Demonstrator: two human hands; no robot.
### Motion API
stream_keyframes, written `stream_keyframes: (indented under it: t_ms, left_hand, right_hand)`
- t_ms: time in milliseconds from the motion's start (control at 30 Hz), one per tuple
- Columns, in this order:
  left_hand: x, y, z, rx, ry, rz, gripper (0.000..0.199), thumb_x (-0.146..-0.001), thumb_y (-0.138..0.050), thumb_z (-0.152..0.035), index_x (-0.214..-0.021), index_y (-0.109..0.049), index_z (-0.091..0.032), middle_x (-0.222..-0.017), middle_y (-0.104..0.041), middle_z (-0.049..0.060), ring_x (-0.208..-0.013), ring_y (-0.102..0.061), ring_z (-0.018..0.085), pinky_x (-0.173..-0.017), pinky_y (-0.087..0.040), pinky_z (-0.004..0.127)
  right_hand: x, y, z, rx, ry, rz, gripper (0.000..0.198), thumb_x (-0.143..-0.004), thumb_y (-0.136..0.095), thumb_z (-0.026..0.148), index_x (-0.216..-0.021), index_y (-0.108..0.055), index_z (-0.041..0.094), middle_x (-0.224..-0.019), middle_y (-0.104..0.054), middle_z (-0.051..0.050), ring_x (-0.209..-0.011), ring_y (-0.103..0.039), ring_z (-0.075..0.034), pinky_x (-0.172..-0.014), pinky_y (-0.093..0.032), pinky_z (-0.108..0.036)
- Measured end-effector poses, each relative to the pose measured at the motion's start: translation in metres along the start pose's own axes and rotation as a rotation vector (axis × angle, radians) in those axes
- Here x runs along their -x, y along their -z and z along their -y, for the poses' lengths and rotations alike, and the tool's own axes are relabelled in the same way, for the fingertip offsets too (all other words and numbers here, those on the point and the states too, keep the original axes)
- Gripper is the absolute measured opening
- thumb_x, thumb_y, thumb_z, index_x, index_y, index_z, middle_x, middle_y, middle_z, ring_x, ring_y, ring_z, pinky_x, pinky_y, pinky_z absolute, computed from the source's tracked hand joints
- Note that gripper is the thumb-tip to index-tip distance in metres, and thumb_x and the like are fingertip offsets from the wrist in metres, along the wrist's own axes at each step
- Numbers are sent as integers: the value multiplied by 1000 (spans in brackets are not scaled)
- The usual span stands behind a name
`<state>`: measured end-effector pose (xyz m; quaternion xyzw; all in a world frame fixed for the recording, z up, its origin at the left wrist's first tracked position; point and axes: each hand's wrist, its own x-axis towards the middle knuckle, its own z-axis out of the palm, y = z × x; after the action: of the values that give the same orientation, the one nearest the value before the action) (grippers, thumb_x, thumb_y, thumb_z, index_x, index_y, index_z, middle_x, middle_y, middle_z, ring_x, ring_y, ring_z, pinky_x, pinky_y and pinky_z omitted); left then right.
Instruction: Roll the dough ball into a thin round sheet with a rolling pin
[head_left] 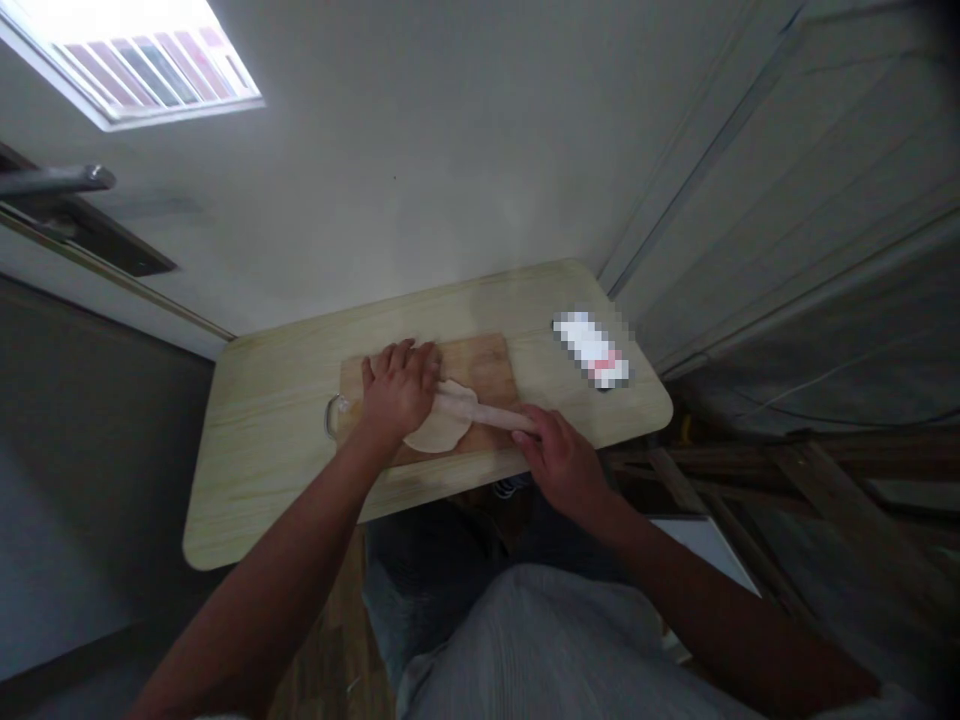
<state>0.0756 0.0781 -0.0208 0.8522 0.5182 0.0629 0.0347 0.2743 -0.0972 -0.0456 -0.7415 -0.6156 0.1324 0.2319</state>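
Note:
A pale rolling pin [499, 416] lies slantwise across a thin, flat round of dough [439, 432] on a wooden cutting board [480, 355]. My right hand [561, 455] is closed around the pin's right end, near the board's right edge. Over the pin's other end is my left hand [403, 385], its fingers bent down over it and the palm hiding that end. The same hand covers the upper left part of the dough. A metal ring handle [330, 416] sticks out at the board's left side.
The board rests on a small light wood table [262, 420] with rounded corners, against a pale wall or door [420, 180]. A blurred-out phone-like object [592, 350] lies at the table's right. A door handle [60, 180] juts in at upper left. Wooden beams [750, 480] stand at right.

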Motion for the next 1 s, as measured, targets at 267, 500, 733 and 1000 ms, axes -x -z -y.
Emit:
stream_keyframes:
  t_ms: [267,500,733,1000]
  left_hand:
    - [-35,-5,-8,38,51,37,52,-102,-24,-47,-147,-45,-31,-157,-43,7,-144,-35,32,-117,-20,70]
    - [-34,-4,-12,41,64,4,51,-102,-25,-46,-146,-47,-31,-156,-44,8,-144,-35,31,-118,-19,68]
    - [3,0,-6,4,23,-24,53,-103,-20,-47,-145,-48,-29,-156,-44,8,-144,-34,33,-117,-19,68]
    - [-29,-2,-14,12,84,19,51,-102,-26,-45,-146,-47,-30,-156,-44,8,-144,-35,33,-116,-20,70]
  right_hand:
    - [-26,-2,-12,88,-22,-118,48,-103,-37,50,-126,-63,17,-107,-66,-14,-103,-59,-28,-88,-46,-39]
    - [-36,2,-15,66,-33,-63,44,-104,-36,46,-116,-67,18,-106,-71,-12,-99,-61,-25,-86,-44,-36]
    - [-4,-2,-9,53,26,-66,49,-102,-41,51,-133,-61,19,-109,-68,-13,-102,-60,-27,-86,-44,-37]
    - [-35,5,-21,37,-40,-83,43,-102,-43,48,-123,-69,21,-105,-71,-10,-101,-62,-25,-86,-44,-35]
